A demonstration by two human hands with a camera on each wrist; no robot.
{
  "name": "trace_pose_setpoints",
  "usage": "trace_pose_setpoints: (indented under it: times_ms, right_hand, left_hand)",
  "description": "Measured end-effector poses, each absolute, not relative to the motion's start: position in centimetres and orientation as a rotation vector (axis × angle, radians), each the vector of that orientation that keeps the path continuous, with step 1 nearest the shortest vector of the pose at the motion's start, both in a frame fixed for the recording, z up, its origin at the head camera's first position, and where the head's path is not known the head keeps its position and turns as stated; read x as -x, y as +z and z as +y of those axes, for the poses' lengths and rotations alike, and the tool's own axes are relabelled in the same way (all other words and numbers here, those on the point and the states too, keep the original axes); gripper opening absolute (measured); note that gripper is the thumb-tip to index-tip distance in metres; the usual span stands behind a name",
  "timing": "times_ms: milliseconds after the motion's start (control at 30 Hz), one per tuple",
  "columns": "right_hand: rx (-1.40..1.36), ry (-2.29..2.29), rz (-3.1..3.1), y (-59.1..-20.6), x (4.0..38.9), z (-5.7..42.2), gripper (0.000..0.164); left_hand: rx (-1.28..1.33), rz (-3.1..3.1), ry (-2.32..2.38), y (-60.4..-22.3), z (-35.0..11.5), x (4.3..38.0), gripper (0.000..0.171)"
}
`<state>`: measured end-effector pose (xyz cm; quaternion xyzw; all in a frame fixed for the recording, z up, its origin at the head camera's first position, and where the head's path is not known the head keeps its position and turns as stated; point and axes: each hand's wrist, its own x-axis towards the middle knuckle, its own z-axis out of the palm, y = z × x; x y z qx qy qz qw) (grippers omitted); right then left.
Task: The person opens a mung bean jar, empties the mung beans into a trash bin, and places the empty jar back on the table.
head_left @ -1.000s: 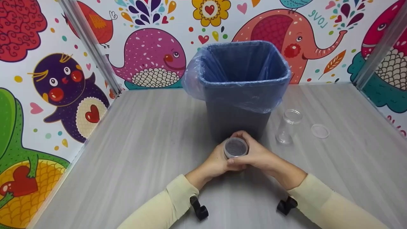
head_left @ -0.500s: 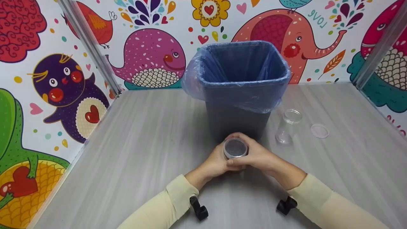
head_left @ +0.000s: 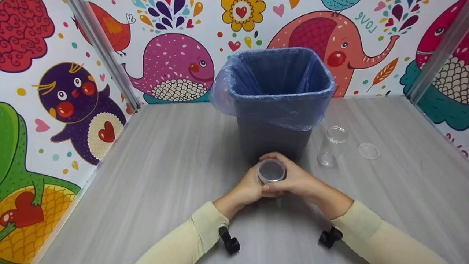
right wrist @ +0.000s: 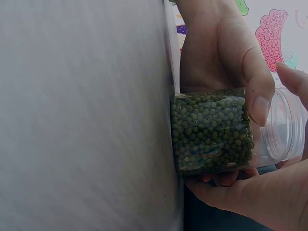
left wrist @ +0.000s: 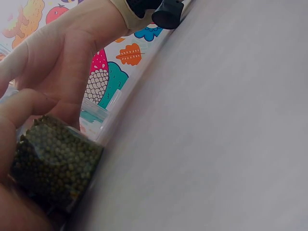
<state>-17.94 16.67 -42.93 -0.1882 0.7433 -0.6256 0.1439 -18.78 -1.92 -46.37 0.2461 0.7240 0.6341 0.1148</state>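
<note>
A clear plastic jar [head_left: 271, 171] stands upright on the table in front of the bin, part filled with small green beans [right wrist: 211, 132] that look like mung beans. My left hand [head_left: 247, 187] grips its side, with the thumb lying along the wall in the right wrist view. Around the jar's clear round top [right wrist: 284, 125] curl the fingers and thumb of my right hand [head_left: 298, 179]. Both hands touch the jar, and they hide much of its wall in the head view. In the left wrist view the beans show between my hands.
Behind the hands stands a grey bin [head_left: 274, 135] lined with a blue plastic bag [head_left: 282, 108]. To its right are a second clear jar [head_left: 331, 146], uncapped, and a clear round lid [head_left: 368, 151] lying flat. Printed panels [head_left: 172, 66] close off the table's back and sides.
My right hand's fingers have shifted very slightly around the jar's top. The jar, my left hand and everything else stay in place.
</note>
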Motion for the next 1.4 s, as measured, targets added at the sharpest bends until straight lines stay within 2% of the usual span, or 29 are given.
trace_pose_setpoints:
  times_ms: [167,433,933,1200,1400]
  right_hand:
    - [0.474,-1.838,2.127,-42.94,17.92,16.62,0.088]
    - [0.401,-1.841,2.16,-42.78,17.78,16.44,0.085]
    - [0.424,-1.827,2.173,-42.65,17.63,16.53,0.081]
    - [0.41,-1.82,2.166,-42.79,17.69,16.5,0.081]
    - [0.478,-1.82,2.146,-42.92,17.85,16.62,0.08]
  left_hand:
    - [-0.733,2.141,1.864,-46.4,-1.89,18.83,0.085]
    - [-0.723,2.086,1.899,-46.49,-1.92,18.83,0.089]
    - [-0.724,2.078,1.918,-46.48,-1.87,18.71,0.087]
    - [-0.72,2.102,1.898,-46.45,-1.87,18.73,0.094]
    - [-0.738,2.082,1.883,-46.31,-1.89,18.85,0.09]
